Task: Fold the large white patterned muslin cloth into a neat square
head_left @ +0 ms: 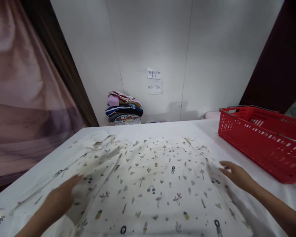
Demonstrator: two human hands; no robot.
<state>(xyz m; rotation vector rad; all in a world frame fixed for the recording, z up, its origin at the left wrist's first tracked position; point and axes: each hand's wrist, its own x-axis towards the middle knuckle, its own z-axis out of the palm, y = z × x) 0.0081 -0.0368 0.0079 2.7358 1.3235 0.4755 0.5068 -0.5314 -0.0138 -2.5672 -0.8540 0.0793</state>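
Note:
A white cloth printed with small palms, pineapples and flamingos (158,177) lies spread over the white-covered table. Creases and a folded-over layer run along its left side. My left hand (58,199) is at the cloth's left part, beside a raised fold; motion smears its fingers, so whether they grip the fabric is unclear. Just off the right edge of the cloth hovers my right hand (234,174), thumb and fingers apart, with nothing in it.
A red plastic basket (256,141) with metal handles stands at the right. Folded clothes (124,108) are piled by the back wall, left of two paper notes (154,82). A pinkish curtain (27,98) hangs on the left. The table's far edge lies before the wall.

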